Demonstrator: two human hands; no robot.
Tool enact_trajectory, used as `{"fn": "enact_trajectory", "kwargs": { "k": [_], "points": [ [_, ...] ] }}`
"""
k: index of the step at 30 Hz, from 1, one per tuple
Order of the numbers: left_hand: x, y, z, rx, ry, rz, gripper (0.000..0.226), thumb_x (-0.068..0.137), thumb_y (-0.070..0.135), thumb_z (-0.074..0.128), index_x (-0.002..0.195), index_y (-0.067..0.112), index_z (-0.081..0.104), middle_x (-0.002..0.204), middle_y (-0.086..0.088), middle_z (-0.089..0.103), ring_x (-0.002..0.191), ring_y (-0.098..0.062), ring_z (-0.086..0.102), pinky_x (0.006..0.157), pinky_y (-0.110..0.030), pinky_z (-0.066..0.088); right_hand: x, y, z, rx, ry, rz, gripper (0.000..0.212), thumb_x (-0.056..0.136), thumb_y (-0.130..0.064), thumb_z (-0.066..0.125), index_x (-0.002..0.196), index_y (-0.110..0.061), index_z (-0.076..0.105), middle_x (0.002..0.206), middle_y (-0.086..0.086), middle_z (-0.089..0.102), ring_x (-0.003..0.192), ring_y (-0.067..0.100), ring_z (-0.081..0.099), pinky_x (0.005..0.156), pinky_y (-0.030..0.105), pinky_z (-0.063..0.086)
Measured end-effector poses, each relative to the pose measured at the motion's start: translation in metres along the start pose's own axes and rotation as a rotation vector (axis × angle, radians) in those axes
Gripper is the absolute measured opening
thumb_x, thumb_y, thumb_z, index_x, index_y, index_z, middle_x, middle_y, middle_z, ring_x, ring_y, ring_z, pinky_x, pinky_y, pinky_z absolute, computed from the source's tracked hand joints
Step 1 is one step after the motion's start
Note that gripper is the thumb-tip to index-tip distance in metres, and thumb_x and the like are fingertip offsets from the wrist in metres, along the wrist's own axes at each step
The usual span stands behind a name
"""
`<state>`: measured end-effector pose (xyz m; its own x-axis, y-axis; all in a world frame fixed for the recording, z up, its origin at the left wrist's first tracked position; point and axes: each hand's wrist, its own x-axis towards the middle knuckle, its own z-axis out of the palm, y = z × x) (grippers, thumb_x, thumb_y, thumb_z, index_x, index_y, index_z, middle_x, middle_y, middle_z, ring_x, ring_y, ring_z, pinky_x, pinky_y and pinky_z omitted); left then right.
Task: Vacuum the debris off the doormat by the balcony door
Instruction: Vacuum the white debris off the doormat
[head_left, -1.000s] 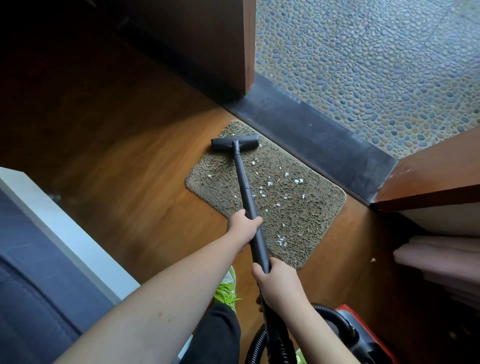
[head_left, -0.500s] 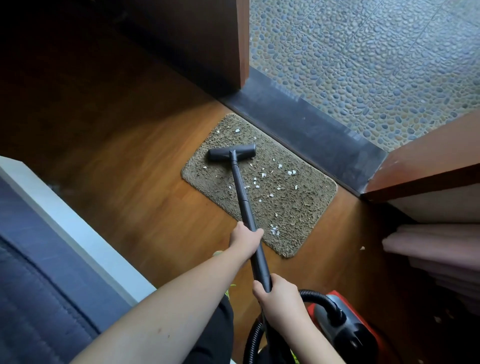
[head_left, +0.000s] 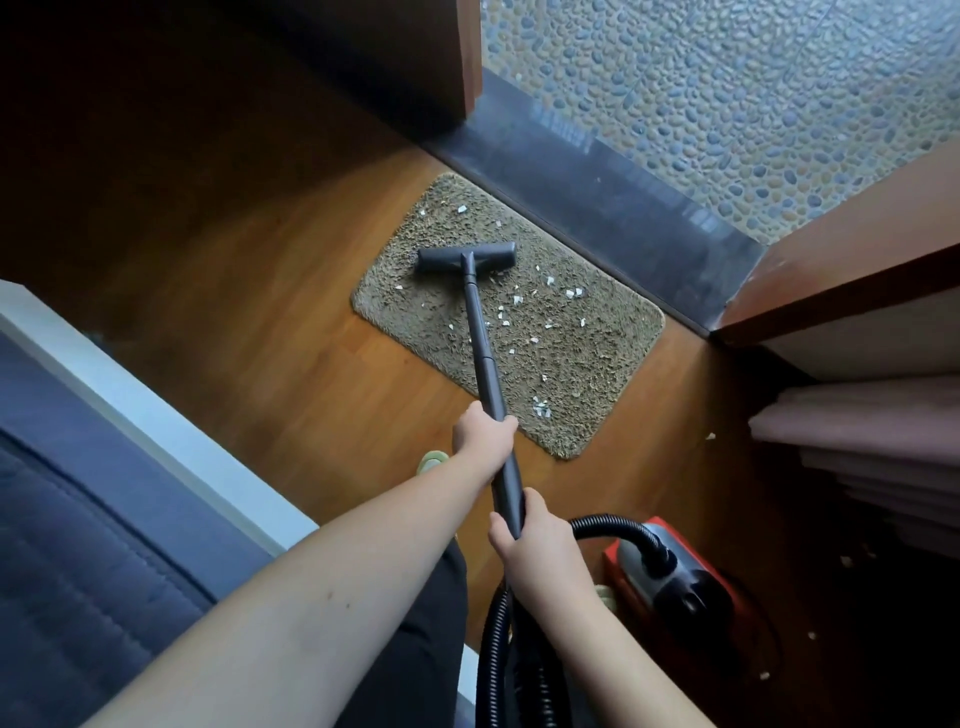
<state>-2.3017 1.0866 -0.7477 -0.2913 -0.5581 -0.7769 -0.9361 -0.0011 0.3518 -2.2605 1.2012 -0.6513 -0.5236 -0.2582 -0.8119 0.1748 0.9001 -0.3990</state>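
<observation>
A: Grip check. Left hand (head_left: 483, 434) wrapped round the wand (head_left: 485, 364) partway down, fingers curled tight to it. Right hand (head_left: 535, 535) clasped round the wand's upper end, just above the hose (head_left: 496, 639). Spacing judged deliberate: forward hand to steer and press, rear hand to drive the stroke.

B: Position of the work?

A: Doormat (head_left: 571, 364) flat on the wooden floor (head_left: 260, 322), long edge hard against the dark door sill (head_left: 597, 197) toward 1 o'clock. Floor head (head_left: 466, 258) seated flat on the pile near the mat's 11 o'clock end, wand angled back toward 6 o'clock.

B: Debris?

A: White flecks (head_left: 540, 408) scattered over most of the mat: a few beyond the head at 12 o'clock, more at 3 o'clock, a cluster by the near edge. Stray bits also on bare floor at 4 o'clock. Task judged early, most of it outstanding.

B: Containers?

A: One only: red canister vacuum (head_left: 670, 577) on the floor at 5 o'clock, hose plugged into its top. Contents not visible
</observation>
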Motion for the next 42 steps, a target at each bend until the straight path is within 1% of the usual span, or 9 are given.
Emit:
{"fn": "enact_trajectory", "kwargs": {
  "k": [4, 10, 16, 22, 25, 29, 34, 38, 42],
  "points": [
    [0.007, 0.001, -0.010, -0.034, 0.016, 0.016, 0.031, 0.084, 0.031, 0.061, 0.107, 0.011, 0.061, 0.104, -0.011, 0.067, 0.092, -0.031, 0.062, 0.078, -0.034, 0.052, 0.006, -0.007, 0.002, 0.001, 0.007, -0.008, 0.049, 0.090, -0.042, 0.050, 0.131, -0.016, 0.043, 0.106, 0.010, 0.065, 0.097, 0.028, 0.061, 0.075, 0.033, 0.045],
    [0.023, 0.005, -0.034, -0.093, 0.029, -0.003, 0.028, 0.084, 0.031, 0.062, 0.104, 0.011, 0.062, 0.101, -0.009, 0.068, 0.083, -0.027, 0.057, 0.069, -0.028, 0.041, 0.021, -0.031, 0.004, -0.026, -0.001, -0.029, 0.052, 0.086, -0.044, 0.050, 0.132, -0.020, 0.044, 0.104, 0.010, 0.065, 0.092, 0.030, 0.064, 0.079, 0.037, 0.054],
    [0.034, 0.004, -0.054, -0.139, 0.054, -0.043, 0.039, 0.087, 0.029, 0.063, 0.121, 0.011, 0.060, 0.114, -0.008, 0.064, 0.086, -0.022, 0.049, 0.074, -0.025, 0.039, 0.031, -0.048, 0.003, -0.055, -0.004, -0.103, 0.017, 0.086, -0.037, 0.052, 0.094, -0.022, 0.049, 0.080, 0.003, 0.065, 0.075, 0.026, 0.064, 0.067, 0.034, 0.053],
    [0.028, -0.005, -0.061, -0.185, 0.083, -0.089, 0.043, 0.087, 0.029, 0.063, 0.124, 0.008, 0.058, 0.118, -0.009, 0.063, 0.105, -0.029, 0.059, 0.084, -0.028, 0.046, 0.031, -0.044, 0.005, -0.091, -0.042, -0.142, 0.015, 0.085, -0.038, 0.051, 0.092, -0.026, 0.047, 0.075, 0.001, 0.064, 0.065, 0.024, 0.066, 0.063, 0.037, 0.057],
    [0.022, -0.011, -0.056, -0.199, 0.086, -0.118, 0.035, 0.085, 0.030, 0.062, 0.115, 0.013, 0.060, 0.108, -0.006, 0.064, 0.102, -0.029, 0.061, 0.087, -0.031, 0.051, 0.029, -0.037, 0.005, -0.109, -0.052, -0.145, 0.017, 0.084, -0.039, 0.051, 0.088, -0.023, 0.045, 0.074, 0.001, 0.064, 0.065, 0.023, 0.066, 0.062, 0.035, 0.056],
    [0.008, -0.016, -0.044, -0.221, 0.093, -0.154, 0.044, 0.086, 0.030, 0.063, 0.126, 0.012, 0.057, 0.123, -0.009, 0.063, 0.108, -0.029, 0.059, 0.090, -0.031, 0.048, 0.020, -0.023, 0.000, -0.144, -0.071, -0.155, 0.017, 0.085, -0.038, 0.052, 0.086, -0.022, 0.046, 0.074, -0.001, 0.063, 0.070, 0.022, 0.064, 0.062, 0.031, 0.049],
    [-0.018, -0.018, -0.025, -0.236, 0.074, -0.155, 0.041, 0.086, 0.030, 0.062, 0.123, 0.012, 0.058, 0.122, -0.007, 0.064, 0.108, -0.029, 0.060, 0.087, -0.030, 0.049, 0.005, 0.000, -0.013, -0.156, -0.093, -0.157, 0.017, 0.087, -0.036, 0.052, 0.085, -0.020, 0.047, 0.072, -0.001, 0.061, 0.063, 0.018, 0.059, 0.051, 0.024, 0.042],
    [-0.035, -0.020, -0.013, -0.237, 0.067, -0.171, 0.040, 0.085, 0.030, 0.062, 0.121, 0.012, 0.058, 0.120, -0.007, 0.064, 0.106, -0.029, 0.061, 0.089, -0.031, 0.050, -0.004, 0.015, -0.020, -0.131, -0.126, -0.129, 0.015, 0.084, -0.037, 0.052, 0.083, -0.022, 0.047, 0.070, 0.005, 0.065, 0.062, 0.025, 0.066, 0.057, 0.033, 0.056],
    [-0.046, -0.025, -0.002, -0.256, 0.064, -0.189, 0.043, 0.087, 0.028, 0.062, 0.125, 0.010, 0.056, 0.123, -0.007, 0.063, 0.108, -0.028, 0.060, 0.090, -0.030, 0.049, -0.010, 0.029, -0.023, -0.132, -0.138, -0.143, 0.013, 0.082, -0.036, 0.053, 0.081, -0.025, 0.047, 0.067, 0.004, 0.066, 0.062, 0.025, 0.067, 0.060, 0.035, 0.058]
  ]
}}
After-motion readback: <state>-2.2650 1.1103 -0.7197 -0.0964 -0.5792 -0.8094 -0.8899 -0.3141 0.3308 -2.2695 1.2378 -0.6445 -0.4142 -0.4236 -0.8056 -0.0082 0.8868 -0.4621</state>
